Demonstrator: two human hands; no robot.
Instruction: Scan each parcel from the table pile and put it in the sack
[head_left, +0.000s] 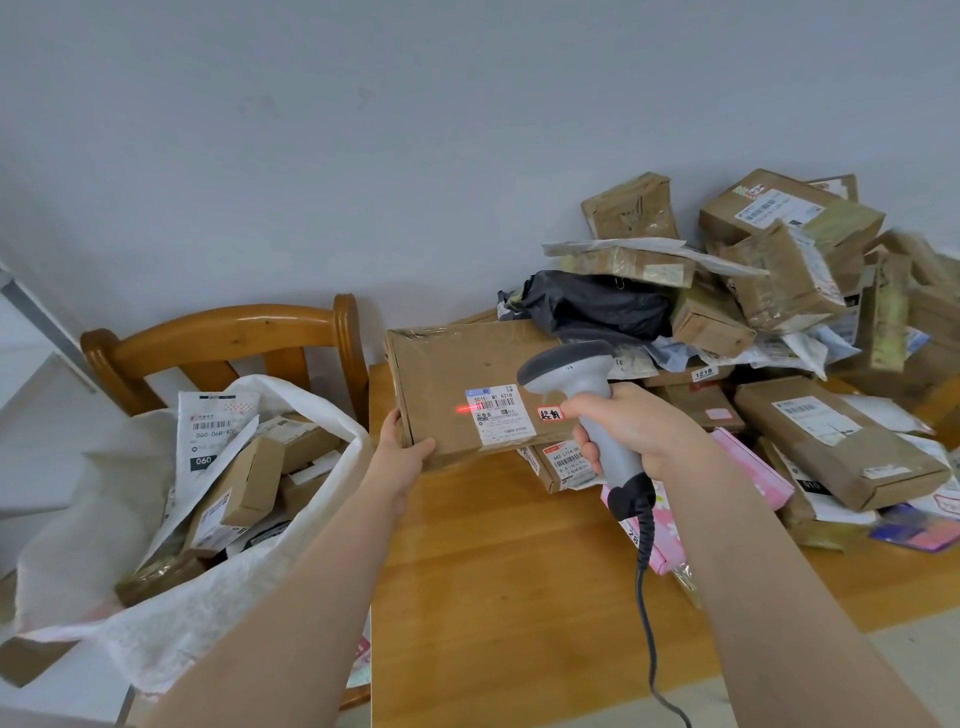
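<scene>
My left hand (402, 447) grips the near left corner of a flat brown cardboard parcel (452, 379), tilted up over the wooden table (493, 571). Its white shipping label (501, 421) faces me, and a red laser line falls on the label's left edge. My right hand (631, 428) is closed around the handle of a grey barcode scanner (576, 379), whose head points at the label from the right. The scanner's coiled cable hangs down toward me. A white woven sack (156, 597) stands open at the left with several parcels inside.
A heap of brown boxes and mailers (779, 291), with a black plastic bag (597, 304), covers the table's right and back. Pink packets (753, 473) lie near my right wrist. A wooden chair (234, 338) stands behind the sack, and the wall is close behind.
</scene>
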